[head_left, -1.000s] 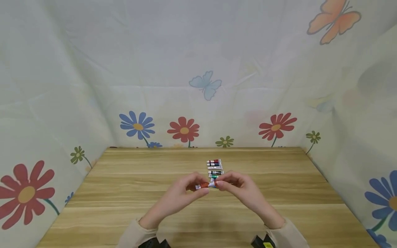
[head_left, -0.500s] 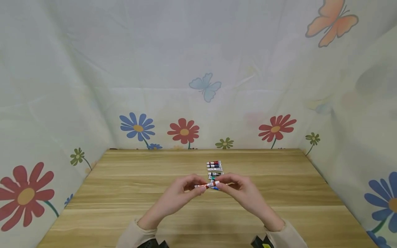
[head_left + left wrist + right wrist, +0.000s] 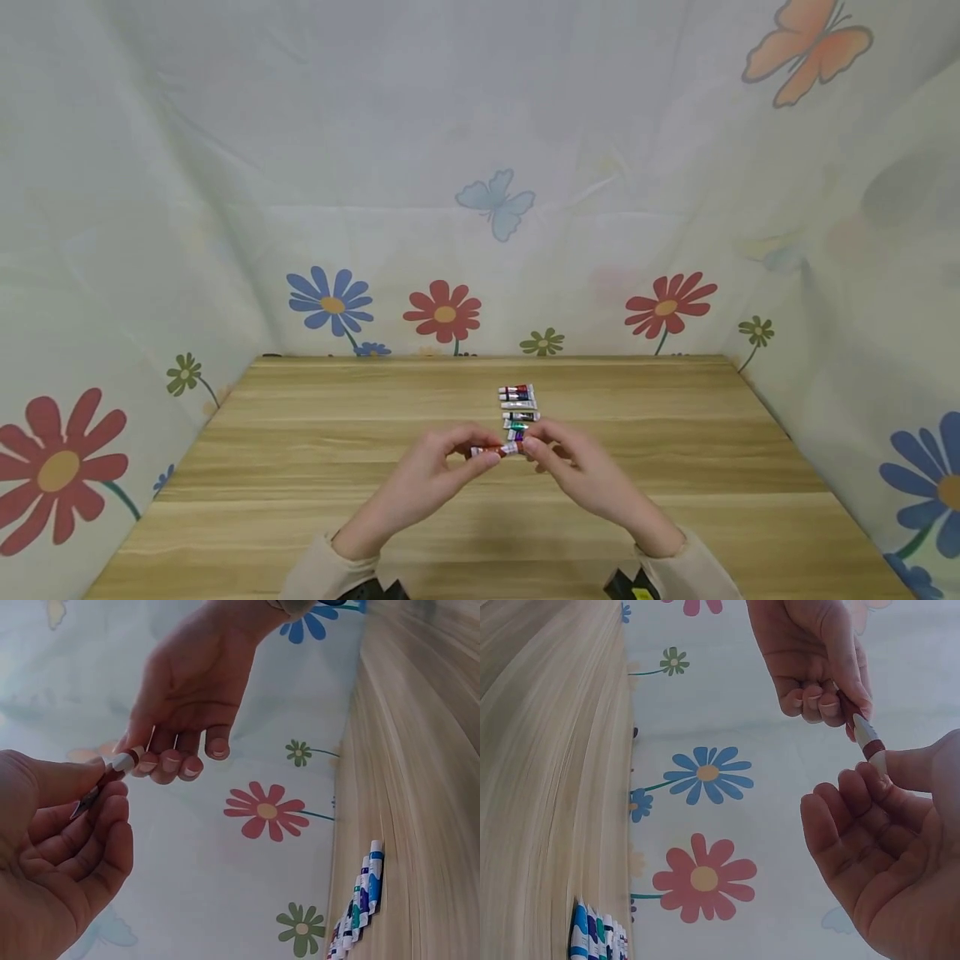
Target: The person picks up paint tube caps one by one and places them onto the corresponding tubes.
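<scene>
A small paint tube with a red-brown label is held above the table between both hands. My left hand pinches its body at the tail end between thumb and fingers. Thumb and forefinger of my right hand pinch the white cap end, the other fingers loosely curved. Past the hands, several paint tubes lie side by side in a column on the table. A blue-labelled tube is at the near end of that column, beside a purple one.
The wood-grain table reaches back to a pale cloth backdrop printed with flowers and butterflies. More of this cloth hangs at the left and right sides. Dark wrist devices are strapped over the light sleeves.
The right thumb and fingers have shifted their hold around the tube's cap end, and the purple tube behind shows more. My left hand keeps its pinch in nearly the same place.
</scene>
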Tool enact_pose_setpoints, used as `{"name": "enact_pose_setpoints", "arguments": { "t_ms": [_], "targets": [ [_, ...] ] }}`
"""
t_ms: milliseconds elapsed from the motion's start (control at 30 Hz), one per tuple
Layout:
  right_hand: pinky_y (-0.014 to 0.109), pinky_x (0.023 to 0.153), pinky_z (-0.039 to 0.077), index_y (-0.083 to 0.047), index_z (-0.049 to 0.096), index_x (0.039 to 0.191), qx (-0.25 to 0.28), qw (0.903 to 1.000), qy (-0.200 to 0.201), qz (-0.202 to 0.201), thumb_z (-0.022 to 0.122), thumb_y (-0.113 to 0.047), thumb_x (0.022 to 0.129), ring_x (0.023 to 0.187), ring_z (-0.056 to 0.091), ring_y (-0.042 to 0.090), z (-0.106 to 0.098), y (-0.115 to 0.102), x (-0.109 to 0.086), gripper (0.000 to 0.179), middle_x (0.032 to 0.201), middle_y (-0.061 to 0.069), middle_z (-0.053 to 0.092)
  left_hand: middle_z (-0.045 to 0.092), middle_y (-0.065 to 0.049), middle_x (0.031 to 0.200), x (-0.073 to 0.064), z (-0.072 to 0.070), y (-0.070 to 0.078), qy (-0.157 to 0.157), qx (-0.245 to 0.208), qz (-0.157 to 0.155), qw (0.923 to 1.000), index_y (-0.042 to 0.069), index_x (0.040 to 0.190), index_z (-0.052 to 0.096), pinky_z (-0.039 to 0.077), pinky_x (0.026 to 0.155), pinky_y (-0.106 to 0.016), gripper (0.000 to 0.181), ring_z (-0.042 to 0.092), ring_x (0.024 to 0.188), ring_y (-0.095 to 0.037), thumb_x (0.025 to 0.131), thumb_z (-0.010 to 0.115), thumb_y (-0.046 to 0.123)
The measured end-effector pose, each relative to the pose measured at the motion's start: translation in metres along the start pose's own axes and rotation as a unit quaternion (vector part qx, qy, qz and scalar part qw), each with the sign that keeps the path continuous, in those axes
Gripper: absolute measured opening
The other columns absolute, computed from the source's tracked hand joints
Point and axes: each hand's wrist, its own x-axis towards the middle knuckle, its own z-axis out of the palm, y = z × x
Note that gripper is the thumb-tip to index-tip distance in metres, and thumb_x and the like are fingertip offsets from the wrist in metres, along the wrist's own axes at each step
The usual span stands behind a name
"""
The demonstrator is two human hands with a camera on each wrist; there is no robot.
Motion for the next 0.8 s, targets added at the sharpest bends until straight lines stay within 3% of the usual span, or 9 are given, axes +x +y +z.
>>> {"name": "enact_pose_setpoints", "arguments": {
  "t_ms": [200,367,533,800],
  "targets": [
    [0.034,0.074,0.056,-0.014,0.066,0.102,0.012,0.9997,-0.002,0.02,0.051,-0.024,0.107,0.083,0.06,0.024,-0.003,0.002,0.001,0.018,0.092,-0.002,0.063,0.072,0.013,0.103,0.002,0.002,-0.002,0.007,0.006,-0.004,0.9999,0.02,0.112,0.073,0.054,0.079,-0.029,0.021,0.065,0.09,-0.01,0.099,0.066,0.034],
    [0.032,0.07,0.053,-0.015,0.069,0.101,-0.003,0.9989,0.018,0.044,0.054,-0.03,0.106,0.082,0.06,0.028,-0.007,0.004,0.002,0.021,0.09,-0.002,0.063,0.072,0.009,0.102,0.005,0.004,-0.007,0.02,-0.023,-0.041,0.9987,0.021,0.113,0.073,0.054,0.078,-0.032,0.024,0.065,0.088,-0.014,0.098,0.066,0.038],
    [0.03,0.07,0.053,-0.013,0.071,0.101,-0.013,0.9972,0.035,0.065,0.058,-0.032,0.104,0.08,0.062,0.019,-0.011,0.006,0.002,0.022,0.09,-0.002,0.066,0.07,0.002,0.097,0.012,0.005,-0.014,0.046,-0.054,-0.086,0.9938,0.016,0.112,0.073,0.053,0.072,-0.03,0.026,0.064,0.084,-0.019,0.096,0.07,0.036],
    [0.033,0.071,0.055,-0.008,0.07,0.101,-0.013,0.9949,0.043,0.09,0.06,-0.031,0.102,0.079,0.063,0.016,-0.015,0.027,0.005,0.025,0.086,0.0,0.066,0.069,-0.005,0.096,0.02,0.017,-0.039,0.059,-0.111,-0.121,0.9846,0.005,0.112,0.071,0.055,0.075,-0.032,0.027,0.064,0.085,-0.018,0.095,0.072,0.026]
  ]
}}
